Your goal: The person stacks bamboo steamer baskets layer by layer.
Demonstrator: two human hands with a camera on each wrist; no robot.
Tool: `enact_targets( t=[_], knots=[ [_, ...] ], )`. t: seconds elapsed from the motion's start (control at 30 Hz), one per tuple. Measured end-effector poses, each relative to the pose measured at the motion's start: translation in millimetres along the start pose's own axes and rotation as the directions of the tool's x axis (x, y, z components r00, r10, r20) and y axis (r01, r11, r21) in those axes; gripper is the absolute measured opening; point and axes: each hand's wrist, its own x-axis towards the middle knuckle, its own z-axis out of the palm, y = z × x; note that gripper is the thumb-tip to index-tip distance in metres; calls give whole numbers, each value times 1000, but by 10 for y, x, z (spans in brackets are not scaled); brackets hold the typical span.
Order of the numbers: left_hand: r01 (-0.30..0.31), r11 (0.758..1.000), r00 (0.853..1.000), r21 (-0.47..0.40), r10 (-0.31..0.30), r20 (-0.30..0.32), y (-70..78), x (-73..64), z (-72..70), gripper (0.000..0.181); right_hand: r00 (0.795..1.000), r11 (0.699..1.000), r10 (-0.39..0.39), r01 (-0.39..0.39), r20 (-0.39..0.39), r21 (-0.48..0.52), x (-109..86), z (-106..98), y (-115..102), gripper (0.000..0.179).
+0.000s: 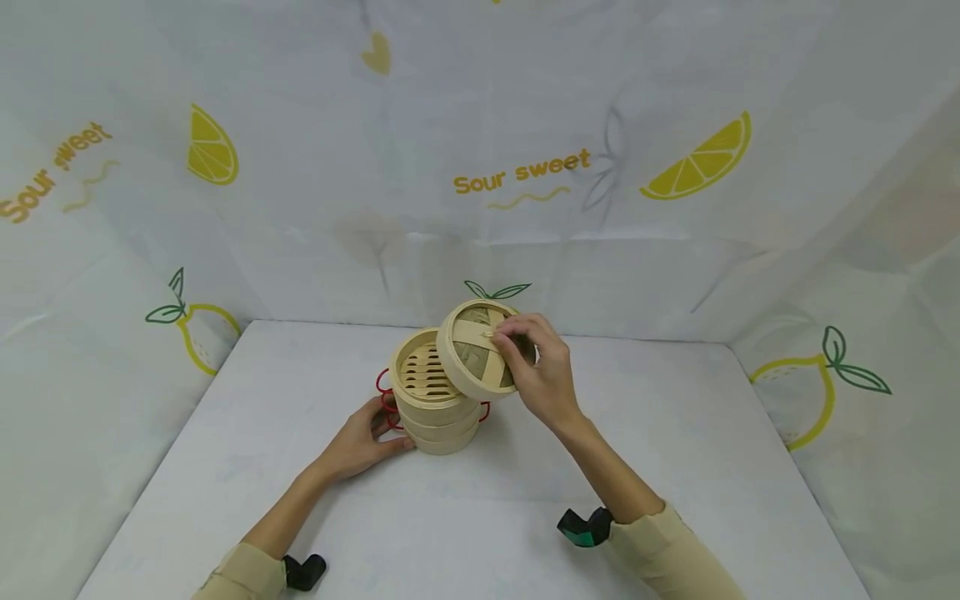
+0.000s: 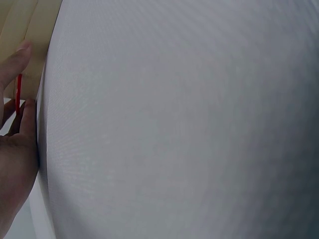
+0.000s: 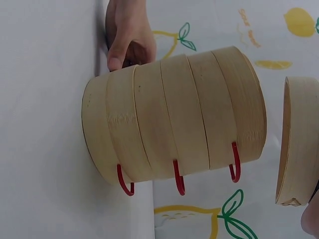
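Observation:
Near the middle of the table stands a stack of round bamboo steamer baskets (image 1: 438, 421), its slatted top basket uncovered on the left. My left hand (image 1: 363, 442) holds the stack low on its left side, thumb toward the front. In the left wrist view, a red loop (image 2: 19, 89) shows between the fingers. The woven bamboo lid (image 1: 471, 335) is tilted above the stack's right rim. At the lid's centre, my right hand (image 1: 551, 375) pinches the small handle. A gap separates the lid (image 3: 303, 144) from the stack (image 3: 174, 117) in the right wrist view.
Red loops (image 3: 179, 178) stick out from the sides of the baskets. The white table (image 1: 675, 450) meets a lemon-printed cloth (image 1: 337, 208) at the back and sides. A black strap mount (image 1: 588, 528) sits by each wrist.

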Motion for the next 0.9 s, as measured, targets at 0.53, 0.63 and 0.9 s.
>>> enact_targets(
  t=[0.53, 0.63, 0.9],
  knots=[
    [-5, 1000, 1000, 7, 5, -1, 13, -6, -3, 80, 999, 999, -34, 34, 21, -10, 28, 91, -77, 8],
    [-10, 1000, 1000, 0, 10, 2, 13, -5, -2, 80, 999, 1000, -28, 28, 14, -4, 30, 108, -73, 8],
    [-21, 1000, 1000, -13, 21, 3, -12, 1, -2, 79, 999, 999, -36, 36, 25, 30, 41, 193, -62, 6]
  ],
)
